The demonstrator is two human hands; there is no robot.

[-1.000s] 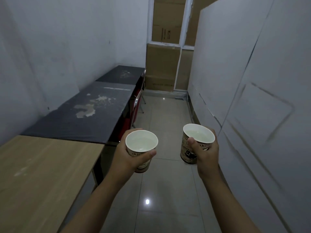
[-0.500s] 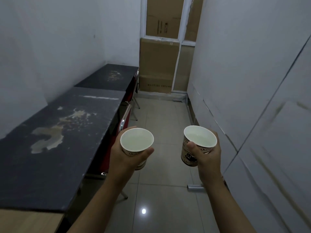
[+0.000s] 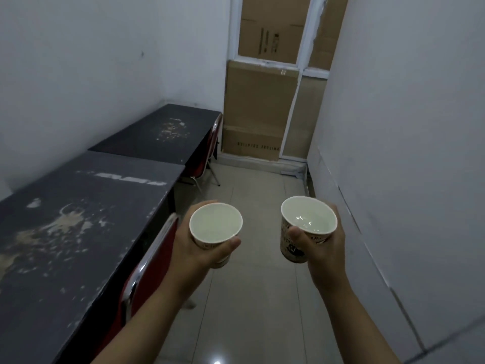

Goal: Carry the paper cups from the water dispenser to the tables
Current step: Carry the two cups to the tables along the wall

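- Both cups are in hand and off the dispenser, which is out of view: the left hand (image 3: 199, 248) has its fingers wrapped around one paper cup (image 3: 215, 227), the right hand (image 3: 324, 248) has its fingers clamped on the other cup (image 3: 307, 227).
- Each cup is upright with water inside, held over the tiled floor (image 3: 252, 298) in the aisle.
- Neither cup is on a table yet. The near dark table (image 3: 78, 219) lies just to the left, a second table (image 3: 162, 132) beyond it.
- Left to do, by my reading: reach the tables and set both cups down level, without spilling.
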